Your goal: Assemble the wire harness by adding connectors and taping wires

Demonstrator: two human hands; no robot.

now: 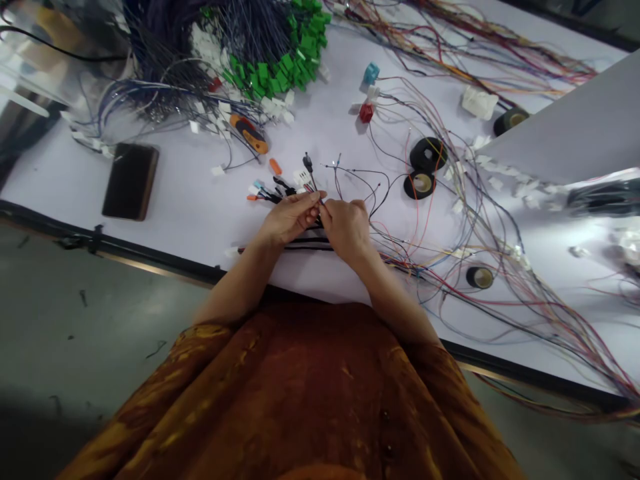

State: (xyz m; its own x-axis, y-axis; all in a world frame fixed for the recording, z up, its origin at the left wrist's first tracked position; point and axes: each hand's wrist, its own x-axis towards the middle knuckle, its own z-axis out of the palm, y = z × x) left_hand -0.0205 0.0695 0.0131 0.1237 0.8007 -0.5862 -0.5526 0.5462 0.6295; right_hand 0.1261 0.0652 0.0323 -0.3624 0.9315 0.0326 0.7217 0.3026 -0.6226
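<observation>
My left hand (294, 217) and my right hand (346, 227) meet over the front part of the table, both closed on a bundle of thin wires (320, 200). A small black connector (307, 162) sticks out beyond my fingertips on its wires. Left of it lie a white connector (302, 179) and several black-sleeved wire ends, one with an orange connector (252, 197) and one with a light blue connector (258, 185). Loose dark wires with bare terminals (354, 171) spread out past my right hand. Under my wrists run black sleeved cables (310, 245); my fingers hide part of the bundle.
An orange-black cutter (249, 134), an orange cap (275, 167) and a phone (131, 181) lie to the left. Green connectors (280, 73) are heaped at the back. Black tape rolls (420, 185) and long coloured wires (480, 300) lie right, beside a grey panel (575, 127).
</observation>
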